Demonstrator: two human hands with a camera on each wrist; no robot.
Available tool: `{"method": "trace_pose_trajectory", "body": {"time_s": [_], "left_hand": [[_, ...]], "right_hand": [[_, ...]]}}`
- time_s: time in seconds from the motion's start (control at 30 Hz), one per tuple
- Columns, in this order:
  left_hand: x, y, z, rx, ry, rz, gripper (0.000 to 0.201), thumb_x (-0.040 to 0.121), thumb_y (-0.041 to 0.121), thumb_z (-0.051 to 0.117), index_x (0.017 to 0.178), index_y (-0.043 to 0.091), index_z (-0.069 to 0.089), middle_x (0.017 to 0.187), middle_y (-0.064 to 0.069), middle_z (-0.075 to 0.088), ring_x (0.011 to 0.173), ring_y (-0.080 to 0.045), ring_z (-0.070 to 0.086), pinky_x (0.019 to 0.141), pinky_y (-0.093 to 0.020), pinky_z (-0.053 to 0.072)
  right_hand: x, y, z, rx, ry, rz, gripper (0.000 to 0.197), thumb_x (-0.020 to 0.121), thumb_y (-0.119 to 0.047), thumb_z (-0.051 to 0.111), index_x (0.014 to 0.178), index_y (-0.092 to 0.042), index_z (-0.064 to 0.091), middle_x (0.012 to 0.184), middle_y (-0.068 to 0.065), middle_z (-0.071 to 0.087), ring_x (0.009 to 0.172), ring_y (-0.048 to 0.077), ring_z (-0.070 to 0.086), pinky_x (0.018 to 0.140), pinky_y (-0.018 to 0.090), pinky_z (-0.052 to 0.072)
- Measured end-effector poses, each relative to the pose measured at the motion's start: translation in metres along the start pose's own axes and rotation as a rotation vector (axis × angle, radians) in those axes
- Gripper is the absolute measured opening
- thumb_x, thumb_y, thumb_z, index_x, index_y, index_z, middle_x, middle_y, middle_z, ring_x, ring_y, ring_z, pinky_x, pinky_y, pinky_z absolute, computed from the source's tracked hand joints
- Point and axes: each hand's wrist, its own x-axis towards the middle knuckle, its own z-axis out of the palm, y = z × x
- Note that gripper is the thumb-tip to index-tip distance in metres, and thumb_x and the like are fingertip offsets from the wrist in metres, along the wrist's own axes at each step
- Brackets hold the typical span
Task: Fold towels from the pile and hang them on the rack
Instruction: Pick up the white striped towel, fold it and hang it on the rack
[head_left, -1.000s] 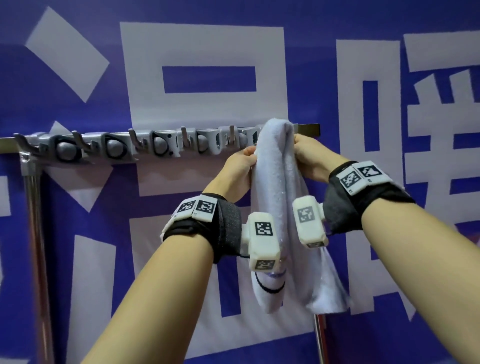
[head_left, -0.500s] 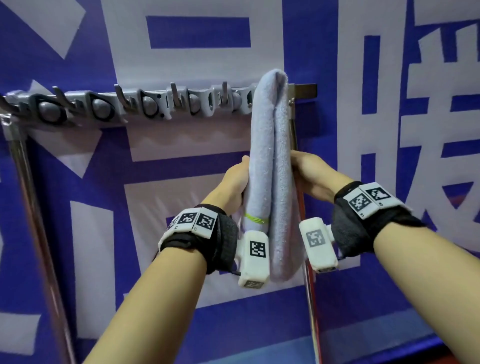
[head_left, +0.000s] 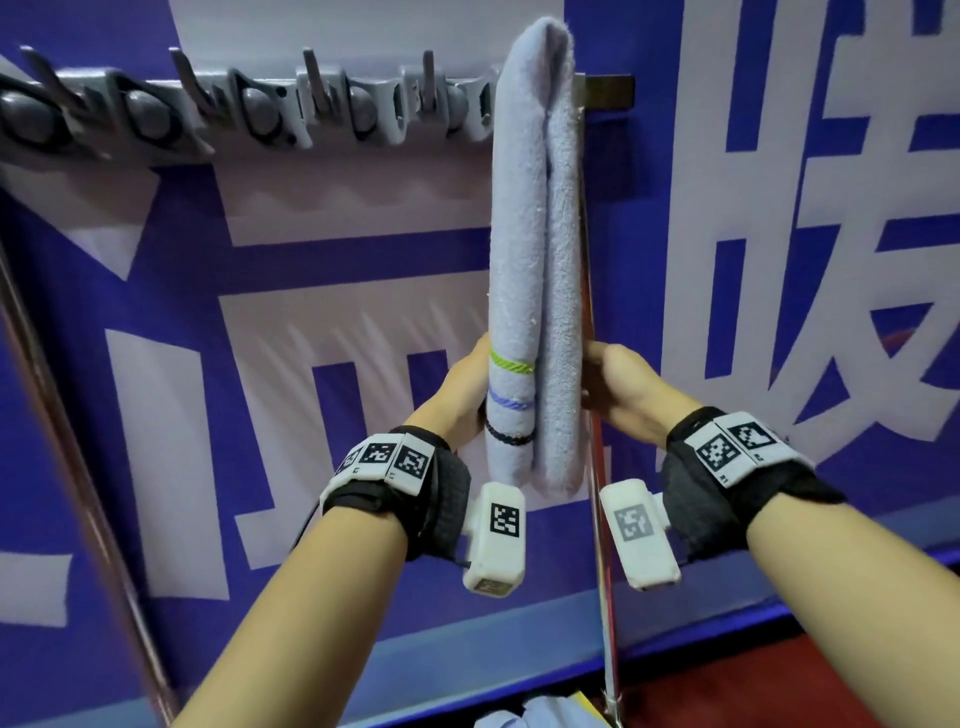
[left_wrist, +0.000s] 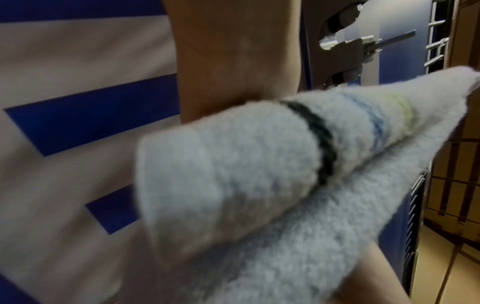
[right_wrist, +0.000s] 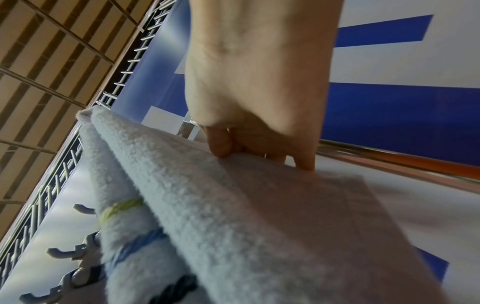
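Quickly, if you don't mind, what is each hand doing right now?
Left hand: fingers hidden behind the towel, so its grip cannot be told.
Right hand: holds the towel's right side, fingers curled.

Staged demo booth, printed blue banner (head_left: 311, 312), truss ceiling (right_wrist: 39, 61)

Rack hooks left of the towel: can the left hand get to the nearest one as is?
Probably yes. The nearest hook sits bare above the left hand with nothing between, but that hand is holding the towel and must let go first.
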Motion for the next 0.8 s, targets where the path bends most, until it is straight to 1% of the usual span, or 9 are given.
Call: {"method": "trace_pose_trajectory", "body": {"time_s": [0.07,0.13,0.23,0.3,0.4,0.47,0.6,0.73,0.8], "left_hand": [[0.001,-0.005,0.002,-0.01,0.187,0.009,0.034,0.086,0.038,0.06,0.093,0.005,0.063,0.092,-0.013,0.067,0.086,-0.027,0.064,0.083,-0.036,0.053],[0.0,-0.012,0.003,-0.007,0.306,0.001,0.032,0.097,0.022,0.049,0.067,0.01,0.049,0.066,-0.007,0.051,0.061,-0.018,0.048,0.061,-0.027,0.042],[0.0,-0.018,0.004,0.002,0.387,-0.065,0.039,0.099,0.015,0.042,0.06,0.013,0.037,0.038,0.001,0.044,0.052,-0.014,0.034,0.054,-0.025,0.032],[0.005,-0.023,0.002,-0.015,0.411,-0.071,0.037,0.099,0.016,0.041,0.062,0.014,0.04,0.029,0.01,0.041,0.053,-0.012,0.035,0.055,-0.024,0.033],[0.009,-0.028,0.001,-0.006,0.423,-0.082,0.036,0.102,0.015,0.034,0.066,0.015,0.041,0.027,0.013,0.042,0.058,-0.012,0.035,0.057,-0.021,0.032],[0.004,-0.027,0.003,0.04,0.405,-0.076,0.037,0.1,0.016,0.037,0.064,0.014,0.04,0.031,0.009,0.044,0.055,-0.012,0.035,0.056,-0.024,0.032],[-0.001,-0.031,0.006,0.163,0.338,-0.019,0.035,0.097,0.021,0.043,0.063,0.013,0.042,0.057,-0.003,0.045,0.055,-0.015,0.04,0.058,-0.027,0.036],[-0.001,-0.036,0.013,0.305,0.324,0.058,0.033,0.101,0.029,0.031,0.094,0.002,0.048,0.085,-0.009,0.062,0.077,-0.023,0.056,0.071,-0.034,0.047],[-0.005,-0.038,0.017,0.407,0.327,0.105,0.037,0.104,0.03,0.024,0.085,0.005,0.045,0.084,-0.008,0.06,0.073,-0.018,0.054,0.07,-0.032,0.044]], "right_hand": [[-0.003,0.006,-0.002,-0.005,-0.013,0.003,0.03,0.098,-0.016,0.036,0.084,-0.018,0.063,0.066,-0.007,0.066,0.062,0.007,0.055,0.065,0.024,0.042],[-0.005,0.01,-0.004,0.029,-0.008,0.034,0.028,0.099,-0.018,0.037,0.089,-0.016,0.063,0.073,-0.004,0.068,0.071,0.009,0.059,0.071,0.026,0.046],[-0.007,0.019,-0.005,0.018,-0.001,0.063,0.032,0.1,-0.018,0.032,0.084,-0.018,0.06,0.053,-0.01,0.063,0.049,0.002,0.058,0.062,0.025,0.04],[-0.01,0.021,-0.003,0.037,0.014,0.059,0.033,0.1,-0.017,0.033,0.081,-0.015,0.06,0.055,-0.005,0.063,0.054,0.009,0.058,0.061,0.026,0.043],[-0.012,0.022,0.002,0.103,0.042,0.065,0.034,0.099,-0.014,0.033,0.077,-0.009,0.057,0.05,0.0,0.061,0.047,0.015,0.058,0.054,0.029,0.05],[-0.012,0.022,0.005,0.085,0.088,0.071,0.033,0.099,-0.013,0.034,0.071,-0.011,0.052,0.042,-0.003,0.055,0.046,0.016,0.052,0.053,0.029,0.047],[-0.012,0.027,0.01,-0.001,0.142,0.046,0.034,0.1,-0.015,0.036,0.067,-0.015,0.045,0.041,-0.004,0.049,0.034,0.006,0.047,0.039,0.017,0.04],[-0.01,0.03,0.017,-0.11,0.14,-0.034,0.021,0.099,-0.02,0.041,0.081,-0.018,0.05,0.077,0.001,0.058,0.071,0.013,0.055,0.067,0.026,0.05],[-0.011,0.033,0.015,-0.146,0.131,-0.057,0.024,0.099,-0.01,0.04,0.081,-0.024,0.049,0.079,-0.005,0.056,0.072,0.008,0.054,0.068,0.025,0.05]]}}
